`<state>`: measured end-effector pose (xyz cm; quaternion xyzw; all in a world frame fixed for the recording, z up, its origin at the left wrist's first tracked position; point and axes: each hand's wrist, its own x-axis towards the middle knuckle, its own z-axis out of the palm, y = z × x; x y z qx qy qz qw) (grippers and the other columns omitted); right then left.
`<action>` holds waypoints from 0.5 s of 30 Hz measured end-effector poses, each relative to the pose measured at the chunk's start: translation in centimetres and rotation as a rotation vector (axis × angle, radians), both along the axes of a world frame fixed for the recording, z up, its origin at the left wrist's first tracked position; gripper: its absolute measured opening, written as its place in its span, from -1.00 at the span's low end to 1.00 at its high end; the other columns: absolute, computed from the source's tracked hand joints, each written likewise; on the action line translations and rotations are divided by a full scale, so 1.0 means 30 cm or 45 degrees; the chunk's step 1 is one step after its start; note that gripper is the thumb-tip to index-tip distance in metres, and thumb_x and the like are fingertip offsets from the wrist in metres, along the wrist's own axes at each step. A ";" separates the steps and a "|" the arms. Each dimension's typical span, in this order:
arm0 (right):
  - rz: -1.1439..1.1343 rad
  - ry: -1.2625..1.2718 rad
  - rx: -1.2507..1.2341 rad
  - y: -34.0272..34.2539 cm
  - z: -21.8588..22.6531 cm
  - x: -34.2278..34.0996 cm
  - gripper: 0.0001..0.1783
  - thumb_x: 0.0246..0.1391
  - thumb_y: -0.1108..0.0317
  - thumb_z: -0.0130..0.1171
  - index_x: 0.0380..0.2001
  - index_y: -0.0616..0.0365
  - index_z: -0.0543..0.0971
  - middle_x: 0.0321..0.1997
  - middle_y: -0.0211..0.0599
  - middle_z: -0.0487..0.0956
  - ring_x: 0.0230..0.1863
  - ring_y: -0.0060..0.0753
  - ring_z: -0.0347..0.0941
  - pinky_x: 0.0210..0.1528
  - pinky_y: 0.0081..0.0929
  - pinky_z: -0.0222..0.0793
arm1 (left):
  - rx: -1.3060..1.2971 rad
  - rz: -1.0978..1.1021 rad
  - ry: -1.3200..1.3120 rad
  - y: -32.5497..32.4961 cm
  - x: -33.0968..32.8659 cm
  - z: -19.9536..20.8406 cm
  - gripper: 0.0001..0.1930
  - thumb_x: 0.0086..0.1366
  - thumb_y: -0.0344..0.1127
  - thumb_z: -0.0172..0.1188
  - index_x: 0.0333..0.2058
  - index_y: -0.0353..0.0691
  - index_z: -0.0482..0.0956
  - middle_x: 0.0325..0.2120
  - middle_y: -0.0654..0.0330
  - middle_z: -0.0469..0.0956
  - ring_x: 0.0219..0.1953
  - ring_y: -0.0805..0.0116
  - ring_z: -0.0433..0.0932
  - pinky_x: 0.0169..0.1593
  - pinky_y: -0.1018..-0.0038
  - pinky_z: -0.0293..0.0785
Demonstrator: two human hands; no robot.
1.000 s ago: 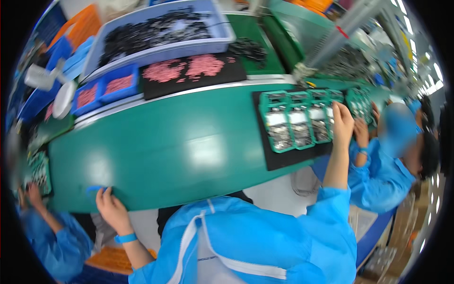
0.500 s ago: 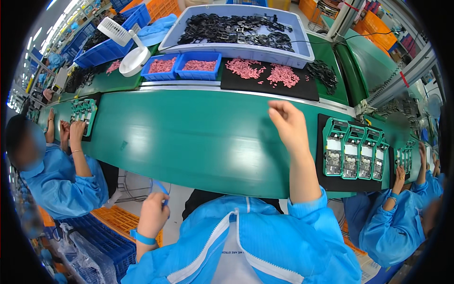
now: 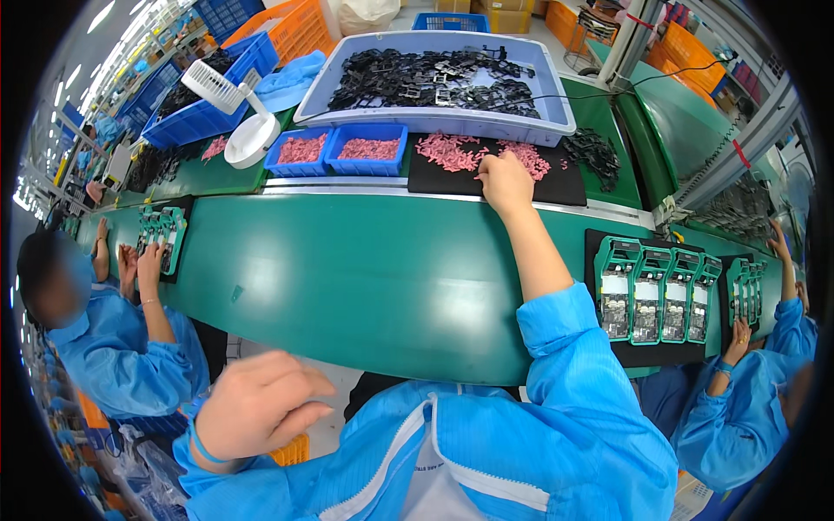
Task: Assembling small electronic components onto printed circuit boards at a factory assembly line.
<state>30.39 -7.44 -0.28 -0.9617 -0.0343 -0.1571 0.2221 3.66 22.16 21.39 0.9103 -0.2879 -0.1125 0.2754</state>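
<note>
My right hand [image 3: 507, 181] reaches across to the black mat [image 3: 556, 187] beyond the belt, its fingertips pinched together at a heap of small pink pieces [image 3: 449, 151]. Whatever lies between those fingertips is hidden. A second pink heap [image 3: 526, 159] shows just past the hand. My left hand [image 3: 261, 406] hangs in front of my body, near side of the belt, slightly blurred. Its fingers are loosely bent with the thumb apart, and nothing shows in it. A blue band [image 3: 201, 443] circles that wrist.
Two blue bins [image 3: 367, 168] of pink pieces and a white fan [image 3: 252, 141] stand beyond the green belt [image 3: 365, 278]. Behind is a large tub [image 3: 434, 115] of black parts. Green-framed units [image 3: 647, 291] lie at right. Co-workers sit on both sides.
My right hand has moved from above the belt forward to the pink heaps, its fingers now together. My left hand has risen, and the blue strip at its fingers no longer shows there.
</note>
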 end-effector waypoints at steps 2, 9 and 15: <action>0.030 0.031 -0.155 0.019 0.008 0.013 -0.87 -0.13 0.44 0.22 -0.41 0.09 0.56 -0.24 -0.09 0.51 -0.15 -0.03 0.47 -0.16 -0.13 0.46 | 0.042 -0.077 -0.245 -0.050 0.081 0.063 -0.84 0.03 -0.35 0.31 -0.38 -0.21 0.58 -0.44 0.17 0.57 -0.40 0.16 0.55 -0.33 0.35 0.49; -0.039 -0.206 0.014 -0.024 0.009 -0.067 -0.90 0.00 0.43 0.14 -0.39 0.22 0.51 -0.28 -0.04 0.50 -0.18 0.03 0.46 -0.19 -0.10 0.41 | -0.131 -0.125 -0.227 -0.322 0.724 -0.234 -0.89 0.08 -0.37 0.14 -0.46 -0.29 0.58 -0.50 -0.02 0.57 -0.39 -0.01 0.57 -0.28 0.22 0.48; -0.107 -0.091 0.166 0.026 -0.028 -0.304 -0.90 0.04 0.40 0.10 -0.42 0.21 0.50 -0.37 -0.02 0.51 -0.27 0.07 0.46 -0.21 -0.07 0.38 | -0.002 0.290 -0.383 -0.500 0.972 -0.647 -0.89 0.04 -0.32 0.24 -0.45 -0.20 0.65 -0.44 -0.03 0.61 -0.31 0.00 0.60 -0.16 0.17 0.51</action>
